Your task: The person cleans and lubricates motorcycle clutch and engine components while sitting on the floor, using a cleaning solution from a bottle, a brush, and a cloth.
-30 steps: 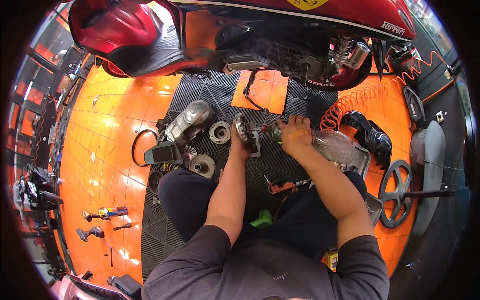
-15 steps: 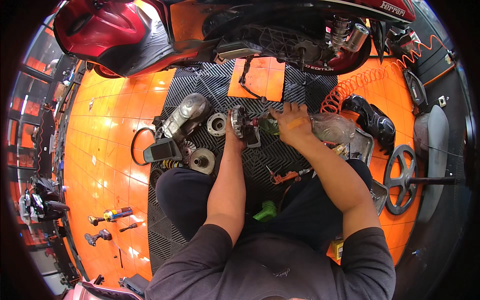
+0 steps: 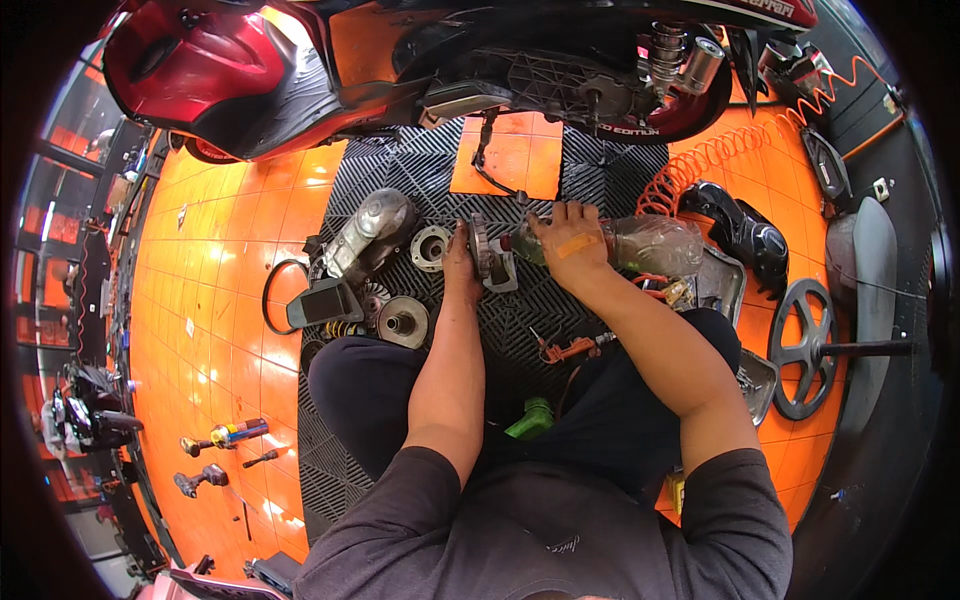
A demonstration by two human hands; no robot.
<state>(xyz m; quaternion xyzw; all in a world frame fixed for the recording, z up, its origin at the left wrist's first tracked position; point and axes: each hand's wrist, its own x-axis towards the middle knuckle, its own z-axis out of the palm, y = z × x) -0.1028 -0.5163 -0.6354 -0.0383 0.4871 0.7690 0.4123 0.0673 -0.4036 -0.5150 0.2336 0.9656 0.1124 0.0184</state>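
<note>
Clear plastic bottle [image 3: 640,243] lies on the black grid mat [image 3: 520,320], long axis left-right, neck pointing left toward a metal part [image 3: 487,255]. Right hand [image 3: 566,238] grips the bottle near its neck, fingers curled over it. Left hand [image 3: 460,262] clasps the metal part. Pulley [image 3: 403,321] and ring [image 3: 432,246] sit left; metal tray [image 3: 716,285] right; scooter [image 3: 400,60] beyond.

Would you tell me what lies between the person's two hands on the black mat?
In the head view, a round metal part stands between the left hand and right hand.
</note>
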